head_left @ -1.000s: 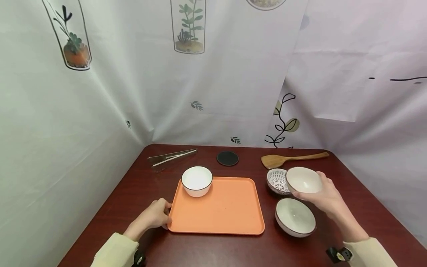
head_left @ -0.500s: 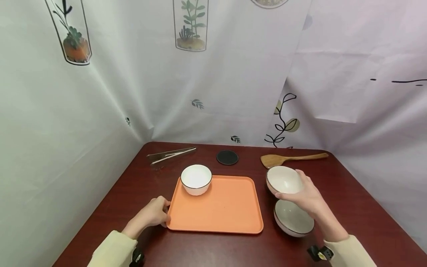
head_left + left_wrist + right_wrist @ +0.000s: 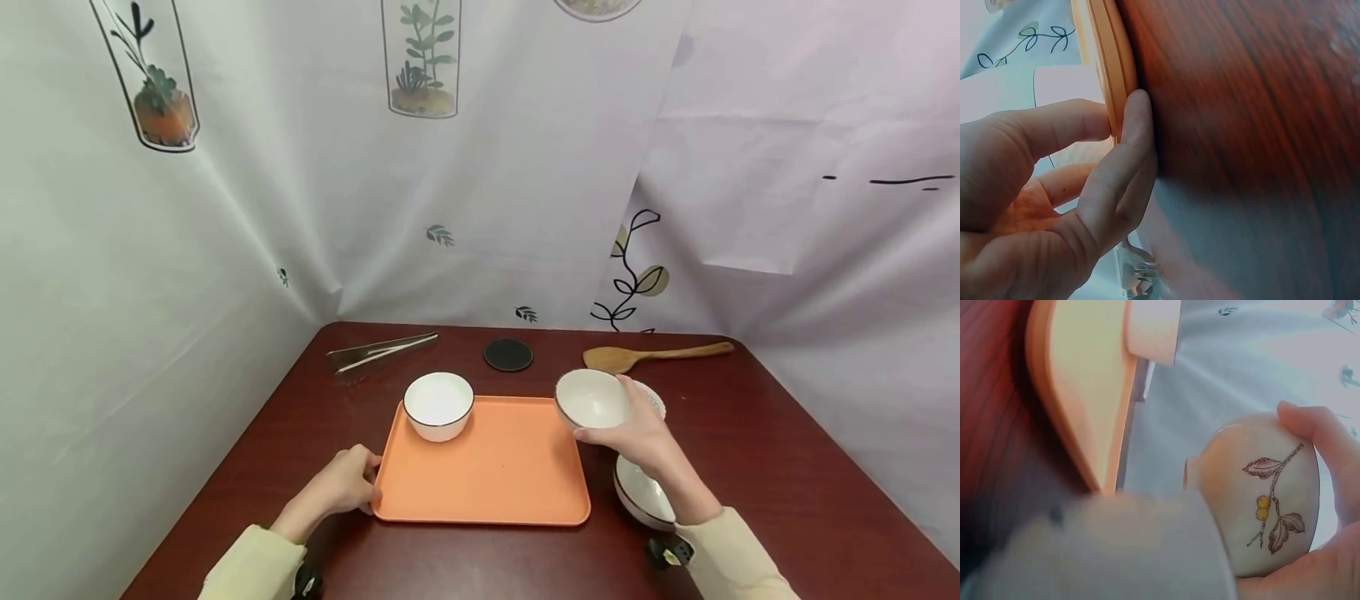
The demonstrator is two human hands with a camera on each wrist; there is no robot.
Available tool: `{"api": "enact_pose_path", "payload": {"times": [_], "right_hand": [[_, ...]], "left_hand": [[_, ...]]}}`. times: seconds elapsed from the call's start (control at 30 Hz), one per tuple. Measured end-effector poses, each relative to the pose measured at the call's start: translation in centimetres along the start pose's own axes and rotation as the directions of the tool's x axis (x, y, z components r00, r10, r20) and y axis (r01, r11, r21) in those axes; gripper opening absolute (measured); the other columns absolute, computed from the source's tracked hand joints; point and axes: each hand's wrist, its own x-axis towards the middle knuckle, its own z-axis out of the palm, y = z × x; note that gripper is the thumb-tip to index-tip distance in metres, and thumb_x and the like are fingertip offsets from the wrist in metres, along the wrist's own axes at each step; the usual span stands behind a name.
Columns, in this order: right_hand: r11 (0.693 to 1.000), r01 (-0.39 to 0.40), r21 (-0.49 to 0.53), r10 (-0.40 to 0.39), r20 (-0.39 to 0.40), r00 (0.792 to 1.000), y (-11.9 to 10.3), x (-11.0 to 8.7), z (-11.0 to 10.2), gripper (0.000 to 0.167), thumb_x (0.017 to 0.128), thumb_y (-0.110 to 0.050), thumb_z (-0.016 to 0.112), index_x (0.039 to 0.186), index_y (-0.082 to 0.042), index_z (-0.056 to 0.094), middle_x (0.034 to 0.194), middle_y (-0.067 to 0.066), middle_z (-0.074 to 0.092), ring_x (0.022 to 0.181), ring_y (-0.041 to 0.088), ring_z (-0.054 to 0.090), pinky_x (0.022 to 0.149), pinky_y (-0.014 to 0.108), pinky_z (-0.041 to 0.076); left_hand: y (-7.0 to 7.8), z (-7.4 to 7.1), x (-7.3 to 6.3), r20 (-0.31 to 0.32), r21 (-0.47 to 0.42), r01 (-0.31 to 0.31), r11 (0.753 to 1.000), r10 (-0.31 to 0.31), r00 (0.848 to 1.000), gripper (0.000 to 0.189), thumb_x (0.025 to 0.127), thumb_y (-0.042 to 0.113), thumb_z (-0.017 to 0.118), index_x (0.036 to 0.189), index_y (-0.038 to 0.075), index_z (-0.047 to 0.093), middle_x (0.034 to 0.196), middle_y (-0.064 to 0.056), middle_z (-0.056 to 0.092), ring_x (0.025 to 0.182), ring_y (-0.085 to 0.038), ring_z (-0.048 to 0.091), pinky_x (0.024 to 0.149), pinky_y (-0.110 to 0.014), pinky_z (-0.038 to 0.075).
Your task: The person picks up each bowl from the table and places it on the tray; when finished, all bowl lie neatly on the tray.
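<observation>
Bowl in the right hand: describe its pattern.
The bowl bears a brown leafy twig with two yellow berries; clearest in the right wrist view.

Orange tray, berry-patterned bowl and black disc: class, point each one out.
Orange tray [image 3: 487, 471]: head view, bare floor.
Berry-patterned bowl [image 3: 1250, 497]: right wrist view, outer wall.
Black disc [image 3: 508, 355]: head view, middle of top.
</observation>
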Motion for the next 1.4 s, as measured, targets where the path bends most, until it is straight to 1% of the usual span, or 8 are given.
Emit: {"api": "enact_pose_path", "payload": {"times": [0.07,0.33,0.5,0.63,0.87,1.03,1.17,1.4], "right_hand": [[1.000,0.005,0.024,-0.005,0.006,1.000,-0.1,0.4,0.7,0.117,0.066,-0.028,0.089,0.153,0.001,0.017,0.149,0.025,0.032,0.122,0.038,0.047,0.094,0.042,0.049],[0.998,0.010,0.066,-0.009,-0.013,1.000,-0.2,1.5,3.5,0.114,0.063,-0.021,0.091,0.150,0.002,0.022,0.144,0.026,0.034,0.120,0.039,0.047,0.097,0.045,0.048],[0.992,0.031,0.119,-0.029,-0.019,0.999,-0.2,2.0,5.0,0.109,0.059,-0.014,0.092,0.145,0.005,0.029,0.135,0.026,0.040,0.115,0.039,0.050,0.091,0.042,0.050],[0.992,0.020,0.126,-0.019,-0.012,1.000,-0.2,2.2,6.0,0.110,0.057,-0.013,0.093,0.145,0.005,0.029,0.135,0.027,0.041,0.114,0.040,0.050,0.089,0.042,0.052],[0.997,-0.003,0.078,0.004,-0.018,1.000,-0.5,2.7,7.7,0.107,0.055,-0.016,0.093,0.142,0.003,0.034,0.131,0.027,0.042,0.111,0.037,0.052,0.090,0.043,0.051],[0.998,-0.050,0.040,0.050,-0.006,0.999,-0.8,3.1,8.7,0.110,0.055,-0.019,0.093,0.144,0.003,0.032,0.132,0.026,0.041,0.109,0.036,0.053,0.089,0.044,0.052],[0.998,-0.057,0.006,0.057,-0.005,0.998,-1.2,3.6,9.3,0.114,0.056,-0.023,0.093,0.146,0.004,0.029,0.135,0.027,0.040,0.110,0.037,0.053,0.092,0.048,0.052],[0.995,-0.096,0.036,0.096,-0.006,0.995,-1.1,4.4,10.5,0.114,0.057,-0.019,0.091,0.147,0.004,0.027,0.135,0.027,0.039,0.112,0.038,0.052,0.094,0.046,0.051]], "left_hand": [[-0.1,0.0,-0.1,-0.001,-0.004,-0.002,1.000,0.002,1.000,0.053,0.070,-0.017,0.063,0.122,-0.023,0.055,0.068,-0.011,0.064,0.059,-0.022,0.067,0.050,-0.032,0.060],[-0.2,0.1,-0.1,-0.004,0.000,-0.007,1.000,0.007,1.000,0.054,0.069,-0.017,0.063,0.122,-0.023,0.055,0.067,-0.011,0.064,0.058,-0.022,0.067,0.050,-0.032,0.060],[-0.1,0.1,-0.1,-0.012,-0.002,-0.007,1.000,0.007,1.000,0.053,0.068,-0.017,0.063,0.121,-0.023,0.055,0.067,-0.011,0.064,0.058,-0.022,0.067,0.050,-0.032,0.060],[0.0,0.1,-0.2,-0.014,-0.001,-0.003,1.000,0.003,1.000,0.053,0.069,-0.017,0.064,0.121,-0.023,0.055,0.067,-0.011,0.064,0.059,-0.022,0.067,0.051,-0.033,0.060],[0.0,0.1,-0.2,-0.010,0.007,0.007,1.000,-0.007,1.000,0.052,0.071,-0.018,0.061,0.122,-0.023,0.054,0.068,-0.010,0.064,0.059,-0.022,0.067,0.051,-0.033,0.060],[0.0,0.0,-0.3,-0.008,0.003,0.000,1.000,0.000,1.000,0.053,0.069,-0.018,0.062,0.121,-0.023,0.054,0.068,-0.010,0.065,0.058,-0.022,0.067,0.051,-0.032,0.060],[0.1,-0.1,-0.3,-0.014,0.000,-0.001,1.000,0.001,1.000,0.053,0.069,-0.018,0.062,0.121,-0.024,0.054,0.068,-0.011,0.065,0.058,-0.022,0.068,0.051,-0.032,0.060],[0.0,0.0,-0.3,-0.010,-0.002,0.005,1.000,-0.006,1.000,0.053,0.069,-0.018,0.060,0.121,-0.023,0.054,0.070,-0.013,0.066,0.060,-0.022,0.067,0.051,-0.032,0.060]]}}
